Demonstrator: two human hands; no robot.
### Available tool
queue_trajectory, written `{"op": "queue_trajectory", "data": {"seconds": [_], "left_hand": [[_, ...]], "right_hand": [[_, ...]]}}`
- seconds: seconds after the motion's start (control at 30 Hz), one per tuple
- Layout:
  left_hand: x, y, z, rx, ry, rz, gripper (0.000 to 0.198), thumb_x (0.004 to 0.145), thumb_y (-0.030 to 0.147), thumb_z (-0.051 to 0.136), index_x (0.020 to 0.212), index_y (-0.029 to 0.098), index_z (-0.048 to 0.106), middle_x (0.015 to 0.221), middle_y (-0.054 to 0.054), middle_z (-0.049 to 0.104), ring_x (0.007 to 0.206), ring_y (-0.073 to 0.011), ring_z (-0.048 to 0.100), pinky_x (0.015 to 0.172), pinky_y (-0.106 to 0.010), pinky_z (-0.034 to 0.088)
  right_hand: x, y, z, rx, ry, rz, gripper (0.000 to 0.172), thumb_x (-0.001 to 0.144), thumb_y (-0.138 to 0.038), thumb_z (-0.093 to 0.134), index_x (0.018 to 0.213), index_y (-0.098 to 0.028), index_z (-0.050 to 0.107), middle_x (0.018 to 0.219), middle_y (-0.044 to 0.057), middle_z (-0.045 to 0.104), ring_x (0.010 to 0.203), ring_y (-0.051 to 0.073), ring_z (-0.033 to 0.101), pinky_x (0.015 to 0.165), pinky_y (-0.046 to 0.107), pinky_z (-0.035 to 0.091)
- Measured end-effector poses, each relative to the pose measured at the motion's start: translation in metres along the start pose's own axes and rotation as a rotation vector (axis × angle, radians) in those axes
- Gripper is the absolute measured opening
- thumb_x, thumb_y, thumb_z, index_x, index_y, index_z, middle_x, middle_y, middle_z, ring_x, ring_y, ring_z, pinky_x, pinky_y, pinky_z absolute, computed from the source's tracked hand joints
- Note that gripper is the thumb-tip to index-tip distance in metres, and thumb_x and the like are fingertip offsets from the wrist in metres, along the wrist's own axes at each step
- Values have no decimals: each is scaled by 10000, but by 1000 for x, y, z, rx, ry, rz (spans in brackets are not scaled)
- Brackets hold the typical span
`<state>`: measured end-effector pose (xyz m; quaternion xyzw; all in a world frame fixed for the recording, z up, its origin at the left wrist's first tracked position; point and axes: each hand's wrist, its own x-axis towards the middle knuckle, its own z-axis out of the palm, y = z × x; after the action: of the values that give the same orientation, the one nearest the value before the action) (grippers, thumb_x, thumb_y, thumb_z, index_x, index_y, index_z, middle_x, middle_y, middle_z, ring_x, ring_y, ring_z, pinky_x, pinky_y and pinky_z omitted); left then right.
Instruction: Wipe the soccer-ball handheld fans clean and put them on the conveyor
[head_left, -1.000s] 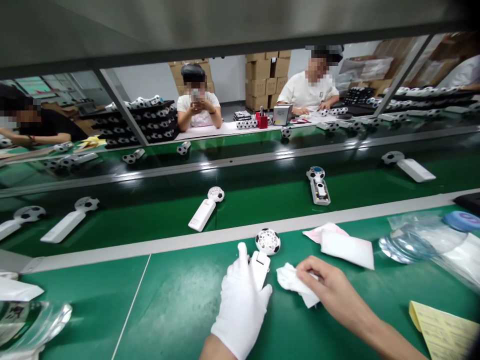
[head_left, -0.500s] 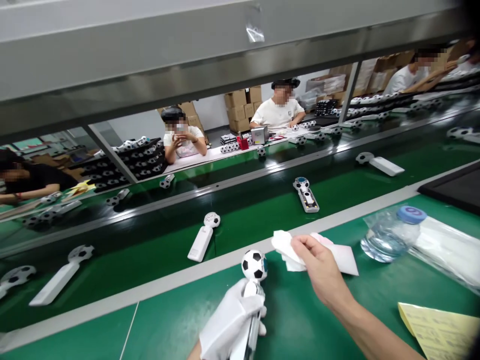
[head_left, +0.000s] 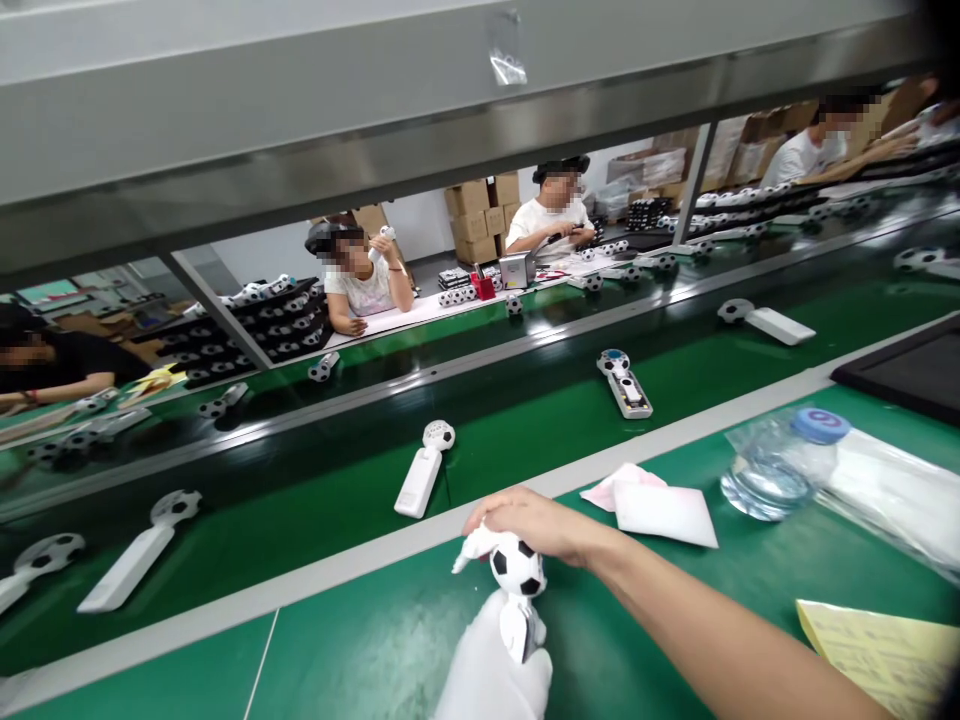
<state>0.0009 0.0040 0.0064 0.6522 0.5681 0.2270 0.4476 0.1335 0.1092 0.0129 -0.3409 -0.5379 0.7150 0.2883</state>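
In my white-gloved left hand [head_left: 495, 665] is a handheld device with a black-and-white soccer-ball head [head_left: 517, 566]; the fingers wrap its handle, which is mostly hidden. My bare right hand [head_left: 529, 522] reaches over from the right and curls around the top of the ball. It grips a crumpled white cloth [head_left: 474, 545], which lies against the ball's left side. The right fingertips are partly hidden behind the ball. A folded white cloth [head_left: 666, 513] and a pink cloth [head_left: 626, 482] rest on the green table to the right.
A green conveyor belt [head_left: 517, 435] carries several similar devices, one with its inside exposed [head_left: 625, 385]. At right are a water bottle [head_left: 784, 465], a yellow paper [head_left: 877, 650] and a black tray [head_left: 900, 365]. Co-workers sit across the belt under a grey overhead beam [head_left: 300, 130].
My right hand has moved left from the cloth pile with the white cloth, onto the ball head. The device has tilted and shifted slightly down. Belt items near me have moved right.
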Motion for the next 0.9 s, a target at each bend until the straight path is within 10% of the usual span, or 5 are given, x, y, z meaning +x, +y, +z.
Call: {"op": "queue_trajectory", "data": {"seconds": [0.2, 0.47, 0.9], "left_hand": [[9, -16, -2, -60, 38, -151, 239, 861, 328, 488, 1033, 175, 552, 1009, -59, 583, 807, -132, 570, 712, -313, 499], [8, -17, -7, -197, 118, -211, 250, 690, 310, 619, 907, 190, 590, 915, -64, 646, 713, -179, 619, 634, -261, 500], [0, -2, -14, -122, 218, -142, 275, 862, 359, 486, 1025, 150, 560, 997, -57, 590, 824, -142, 580, 725, -325, 502]], "right_hand": [[6, 23, -19, 459, 131, 24, 210, 721, -234, 554, 895, -136, 619, 745, 48, 659, 653, 147, 616, 520, 217, 434], [-11, 21, -27, 778, 209, -121, 203, 785, -201, 539, 954, -107, 602, 889, 96, 636, 836, 189, 619, 800, 320, 464], [-32, 3, -3, 439, 463, -149, 196, 805, -257, 516, 936, -140, 605, 772, 59, 652, 665, 136, 559, 562, 219, 409]]}}
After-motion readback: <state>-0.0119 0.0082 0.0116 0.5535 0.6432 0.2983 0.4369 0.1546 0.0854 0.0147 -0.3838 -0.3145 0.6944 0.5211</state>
